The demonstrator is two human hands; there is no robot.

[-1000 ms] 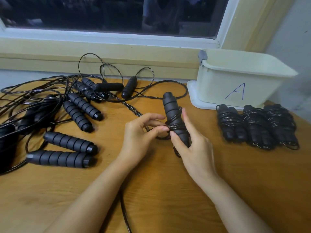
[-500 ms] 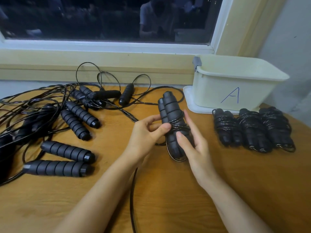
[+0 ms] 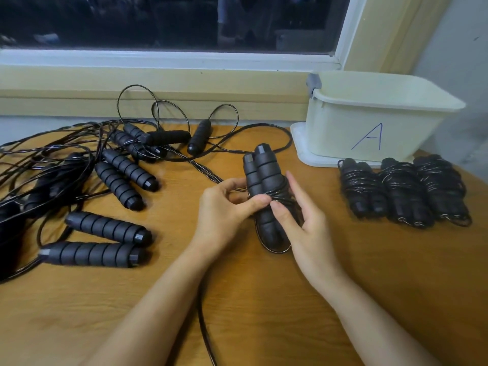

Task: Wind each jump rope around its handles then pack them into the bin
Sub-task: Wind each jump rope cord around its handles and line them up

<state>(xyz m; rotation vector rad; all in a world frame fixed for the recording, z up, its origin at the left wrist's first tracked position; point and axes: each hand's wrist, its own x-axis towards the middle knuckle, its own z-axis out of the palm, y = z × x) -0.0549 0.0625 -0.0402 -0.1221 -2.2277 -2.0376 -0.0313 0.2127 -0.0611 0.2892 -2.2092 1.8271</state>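
A pair of black jump rope handles (image 3: 264,175) stands side by side at the table's middle, with a few turns of black cord around its waist. My left hand (image 3: 224,210) grips the pair from the left, thumb pressed on the cord turns. From the right, my right hand (image 3: 303,228) holds the pair with the thumb on the wraps and the fingers behind. The loose cord (image 3: 203,320) trails toward me between my forearms. The cream bin (image 3: 369,114) marked "A" sits at the back right on its lid.
Three wound rope bundles (image 3: 404,191) lie in a row in front of the bin. Several unwound ropes with ribbed black handles (image 3: 105,228) and tangled cords (image 3: 52,154) cover the left half of the wooden table (image 3: 264,299). A window sill runs along the back.
The second handle has come into sight beside the first, and the pair now stands more upright. The hands have stayed wrapped on it, shifting slightly.
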